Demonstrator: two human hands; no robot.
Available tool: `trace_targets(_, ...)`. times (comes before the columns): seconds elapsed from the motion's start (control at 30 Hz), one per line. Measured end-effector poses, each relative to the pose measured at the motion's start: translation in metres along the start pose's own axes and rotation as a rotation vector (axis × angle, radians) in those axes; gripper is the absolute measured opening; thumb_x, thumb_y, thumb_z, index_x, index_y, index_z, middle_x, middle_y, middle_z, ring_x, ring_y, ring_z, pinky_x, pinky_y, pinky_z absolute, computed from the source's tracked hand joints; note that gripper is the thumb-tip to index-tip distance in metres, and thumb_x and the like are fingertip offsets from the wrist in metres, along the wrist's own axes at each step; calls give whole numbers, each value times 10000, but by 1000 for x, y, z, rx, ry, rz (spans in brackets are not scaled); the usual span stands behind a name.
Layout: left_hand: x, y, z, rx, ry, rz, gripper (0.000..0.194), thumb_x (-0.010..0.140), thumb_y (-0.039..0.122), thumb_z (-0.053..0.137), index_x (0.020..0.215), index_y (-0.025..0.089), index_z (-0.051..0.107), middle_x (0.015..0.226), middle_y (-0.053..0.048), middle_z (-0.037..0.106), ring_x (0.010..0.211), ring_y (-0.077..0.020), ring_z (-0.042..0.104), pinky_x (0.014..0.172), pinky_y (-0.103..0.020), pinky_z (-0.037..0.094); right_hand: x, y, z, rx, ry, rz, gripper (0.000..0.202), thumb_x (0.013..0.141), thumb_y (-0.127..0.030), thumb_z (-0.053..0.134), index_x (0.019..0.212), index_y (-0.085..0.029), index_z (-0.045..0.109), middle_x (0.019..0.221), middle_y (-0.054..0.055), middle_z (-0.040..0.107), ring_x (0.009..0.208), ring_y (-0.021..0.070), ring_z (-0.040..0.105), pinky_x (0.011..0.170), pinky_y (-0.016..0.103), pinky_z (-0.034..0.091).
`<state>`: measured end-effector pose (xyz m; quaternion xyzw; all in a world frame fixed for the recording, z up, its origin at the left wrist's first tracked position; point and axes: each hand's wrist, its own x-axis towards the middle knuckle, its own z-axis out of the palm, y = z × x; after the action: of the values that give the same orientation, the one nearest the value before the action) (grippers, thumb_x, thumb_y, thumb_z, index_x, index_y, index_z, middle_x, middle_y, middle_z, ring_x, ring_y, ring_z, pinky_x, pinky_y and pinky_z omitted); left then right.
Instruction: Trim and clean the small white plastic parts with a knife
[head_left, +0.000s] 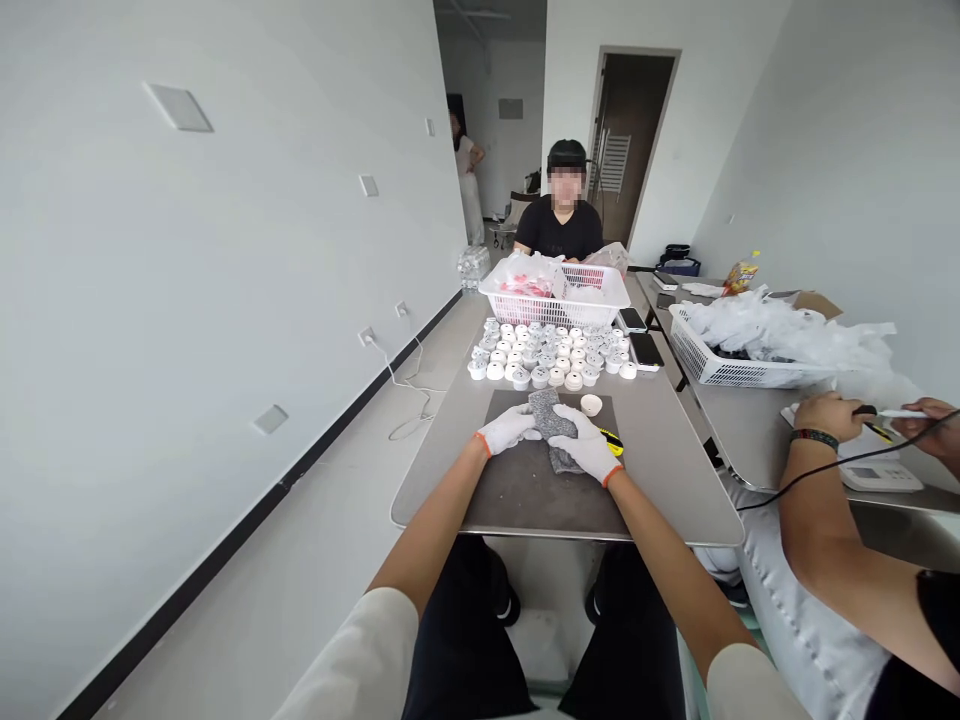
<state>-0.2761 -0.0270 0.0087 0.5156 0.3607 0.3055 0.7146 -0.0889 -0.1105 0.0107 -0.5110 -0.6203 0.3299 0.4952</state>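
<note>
My left hand (510, 430), in a white glove with an orange cuff, is closed at the left edge of a folded grey cloth (553, 418). In a matching glove, my right hand (589, 450) grips the cloth from the right, thumb and fingers pressed on it. Whether anything is wrapped inside the cloth is hidden. Just beyond my right hand sits a white, cup-shaped plastic part (591, 405). A yellow and black utility knife (613, 441) lies partly behind that hand. A dark mat (517, 492) is under all of these.
Several rows of small white parts (556, 377) stand farther back, before a white basket (555, 312) of plastic bags. Two phones (646, 351) lie at right. A person (561, 222) sits opposite; a co-worker's hand (831, 415) is at the adjoining table beside another basket (731, 370).
</note>
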Motion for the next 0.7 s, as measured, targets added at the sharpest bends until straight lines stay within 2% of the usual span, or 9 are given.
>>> trace_targets(0.1,-2,-8,-3,-52,-70,112,410,632,312,900,954,144,709,932,-58,753,880,-162,714,884,-297,551,-1,16,2,6,0,22,529,770,-359,769,1289,-348,669,1334,24,652,1287,300,602,1174,520,446)
trace_targets(0.2,-6,-12,-4,-83,-105,166,356,630,321,905,847,141,687,858,-25,729,841,-135,697,901,-295,544,7,25,6,82,53,-39,309,824,-369,719,1132,-382,720,1316,7,661,1313,275,582,1156,474,455)
trace_targets(0.3,-6,-10,-6,-138,-81,181,364,631,301,906,892,154,698,959,-39,747,927,-149,701,955,-309,534,22,29,9,156,130,-150,190,868,-429,635,1028,-386,729,1314,0,662,1313,262,580,1130,470,472)
trace_targets(0.4,-2,-8,-9,-220,-10,195,447,677,330,880,1060,179,706,1096,-66,748,992,-163,708,929,-292,548,30,30,12,127,112,-166,265,852,-454,637,1094,-382,716,1316,0,659,1320,267,576,1154,488,464)
trace_targets(0.5,3,-8,-11,-233,11,201,481,774,422,801,1181,194,685,1177,-94,739,1025,-186,715,880,-288,570,27,32,14,73,68,-158,403,796,-415,706,1197,-376,702,1375,12,617,1394,273,502,1221,466,400)
trace_targets(0.6,5,-10,-7,-147,34,170,487,781,435,796,1182,178,697,1215,-111,734,1054,-215,714,874,-303,580,22,35,13,52,48,-185,478,754,-412,715,1229,-359,710,1436,4,572,1471,287,392,1256,465,338)
trace_targets(0.7,2,-10,-1,-117,68,146,507,718,379,853,1156,161,719,1200,-115,744,1051,-233,714,902,-326,575,22,37,10,63,25,-195,422,733,-441,686,1147,-388,746,1437,-13,574,1487,295,349,1194,465,394)
